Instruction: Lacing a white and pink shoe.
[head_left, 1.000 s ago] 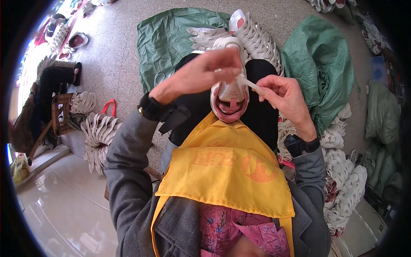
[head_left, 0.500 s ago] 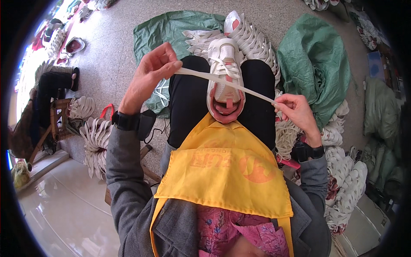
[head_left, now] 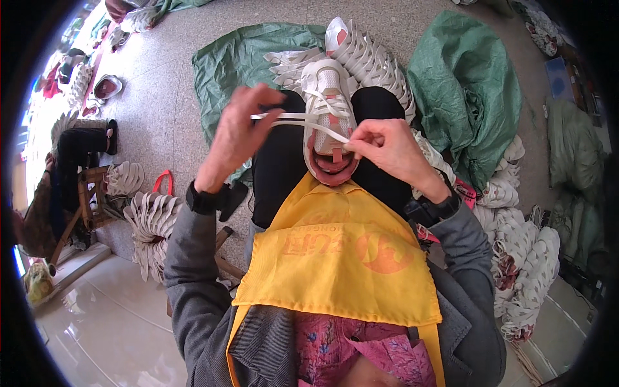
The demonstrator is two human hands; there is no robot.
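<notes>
The white low sneaker with pink lining and mesh panels point(head_left: 330, 111) was standing between the knees in black trousers point(head_left: 382, 106), with its opening toward the body and its toe away from it. From its front part ran the flat white fabric lace point(head_left: 332, 133), in two strands.

The right hand point(head_left: 390, 148) was at the near right edge of the sneaker; its thumb and forefinger were together, clamped on one strand. The left hand point(head_left: 238, 132) was to the left of the sneaker, above the knee. Its thumb and fingers stood around the lace (the hand was somewhat blurred), so I cannot tell if they were closed firmly on it.

Below the sneaker was spread the yellow cloth apron point(head_left: 342, 284). Beyond the knees a row of white shoe pieces point(head_left: 377, 68) lay on the floor, between the left green woven sack point(head_left: 225, 64) and the right green woven sack point(head_left: 464, 84).
</notes>
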